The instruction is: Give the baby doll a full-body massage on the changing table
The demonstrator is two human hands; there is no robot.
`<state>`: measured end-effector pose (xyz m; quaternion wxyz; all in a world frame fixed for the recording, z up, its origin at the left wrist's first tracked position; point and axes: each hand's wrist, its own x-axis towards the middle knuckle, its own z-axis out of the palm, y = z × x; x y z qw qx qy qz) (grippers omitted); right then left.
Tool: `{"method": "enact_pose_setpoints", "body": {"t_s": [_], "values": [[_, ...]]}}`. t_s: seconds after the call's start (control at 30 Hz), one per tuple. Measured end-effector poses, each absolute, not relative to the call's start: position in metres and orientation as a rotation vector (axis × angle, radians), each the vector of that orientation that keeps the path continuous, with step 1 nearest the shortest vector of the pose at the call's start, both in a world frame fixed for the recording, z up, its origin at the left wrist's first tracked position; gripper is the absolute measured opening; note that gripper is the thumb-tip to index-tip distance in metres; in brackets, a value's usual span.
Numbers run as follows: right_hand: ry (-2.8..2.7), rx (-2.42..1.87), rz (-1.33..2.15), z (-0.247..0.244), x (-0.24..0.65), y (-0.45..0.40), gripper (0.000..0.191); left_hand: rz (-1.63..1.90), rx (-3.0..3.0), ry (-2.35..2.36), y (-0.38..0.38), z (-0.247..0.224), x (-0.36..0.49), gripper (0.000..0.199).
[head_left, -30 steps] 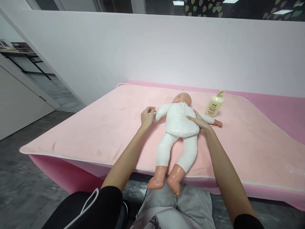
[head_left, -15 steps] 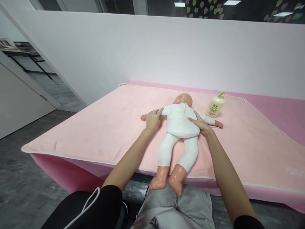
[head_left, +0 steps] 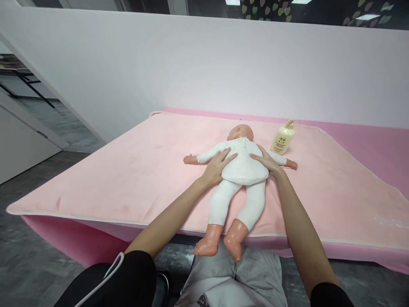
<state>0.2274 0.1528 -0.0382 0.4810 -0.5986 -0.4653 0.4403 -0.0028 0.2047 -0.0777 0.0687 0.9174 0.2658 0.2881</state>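
Observation:
A baby doll (head_left: 244, 168) with a white cloth body and orange-tan plastic head, hands and feet lies stretched out, arms spread to both sides and head away from me. Its feet hang past the near edge, over my lap. My left hand (head_left: 220, 165) rests on the left side of the doll's torso, fingers spread and lying on the cloth. On the opposite side, my right hand (head_left: 267, 161) lies along the torso, with its thumb apart from the outstretched fingers. Beyond my right hand, a pale yellow pump bottle (head_left: 282, 138) stands near the doll's arm.
A pale pink blanket (head_left: 111, 183) covers the table over a darker pink cloth (head_left: 361, 145). Behind it rises a white partition (head_left: 198, 64). A white cable (head_left: 105, 277) runs over my left sleeve. Grey floor (head_left: 28, 238) shows at the left.
My left hand has moved right, from the doll's arm onto the side of its torso. My right hand keeps its place on the torso. The view has shifted slightly.

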Motion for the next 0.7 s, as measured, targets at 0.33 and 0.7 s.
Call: {"method": "enact_pose_setpoints", "body": {"t_s": [0.33,0.7], "values": [[-1.195,-1.853,0.210,-0.055,0.201,0.151,0.048,1.010,2.582,0.960,0.217,-0.071,-0.015,0.043],[-1.381,-1.626,-0.317,-0.057,0.196,0.134,0.030,1.134,2.434,0.496,0.182,-0.053,-0.007,0.033]]}}
